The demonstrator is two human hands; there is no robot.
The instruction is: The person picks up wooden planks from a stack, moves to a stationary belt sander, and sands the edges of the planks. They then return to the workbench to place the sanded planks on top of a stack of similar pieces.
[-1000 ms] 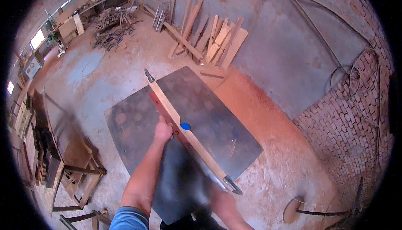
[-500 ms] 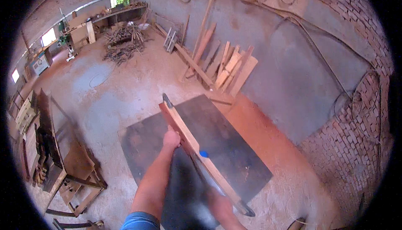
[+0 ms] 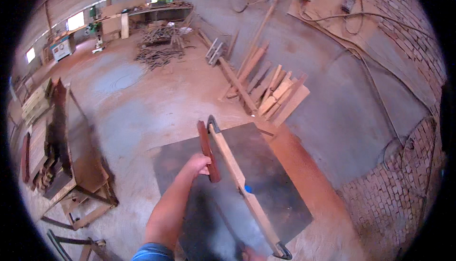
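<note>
Just changed: the dark red strip (image 3: pixel 205 143) came away from the pale wooden bar (image 3: pixel 230 161) it had run along — near end now clear, far end just beside the bar's dark end fitting (image 3: pixel 213 124). Read that as the strip being off its guide, steered by one hand. Strip was over the far part of the dark tabletop (image 3: pixel 285 185); couldn't tell if lifted. Left hand (image 3: pixel 198 164): fingers closed round the strip's edge. Right hand (image 3: pixel 253 255) was cut off at the lower edge — finger gap and any hold couldn't be told.
</note>
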